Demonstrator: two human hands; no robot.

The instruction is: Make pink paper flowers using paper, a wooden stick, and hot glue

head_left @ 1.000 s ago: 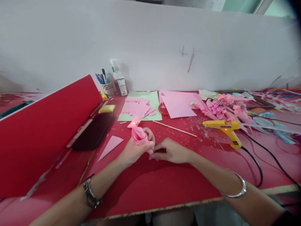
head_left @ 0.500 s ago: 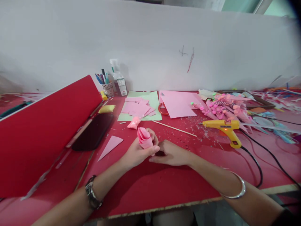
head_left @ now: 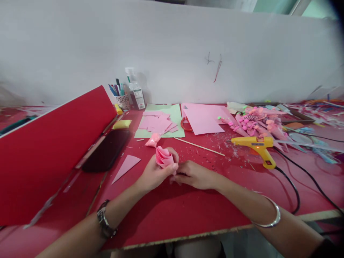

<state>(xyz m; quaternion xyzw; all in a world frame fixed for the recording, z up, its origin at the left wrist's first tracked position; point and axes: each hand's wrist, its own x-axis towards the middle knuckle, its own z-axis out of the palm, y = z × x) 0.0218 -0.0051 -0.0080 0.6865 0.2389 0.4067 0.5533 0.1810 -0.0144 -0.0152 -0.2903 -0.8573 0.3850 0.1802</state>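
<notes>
A rolled pink paper [head_left: 164, 157], layered like a rosebud at its top, is in my left hand [head_left: 153, 172], with the thumb across its front and the fingers curled behind. My right hand [head_left: 195, 175] meets it from the right, its fingers closed at the roll's lower end, which they mostly hide. To the left of my hands a pink paper triangle [head_left: 126, 168] lies flat on the red table. Just beyond them sits a small bag of pink-orange material [head_left: 153, 140]. A thin wooden stick [head_left: 199, 146] lies behind my right hand.
A yellow glue gun [head_left: 255, 145] with its light on rests at the right, cable trailing forward. Behind are pink paper pieces [head_left: 158, 123], pink sheets [head_left: 205, 120] and a pile of pink paper cones [head_left: 255, 122]. A black phone [head_left: 106, 152] and a red board [head_left: 53, 150] stand left.
My left hand and the rolled paper have shifted slightly left and tilted. The right-hand fingers have moved and curled in closer around the lower end.
</notes>
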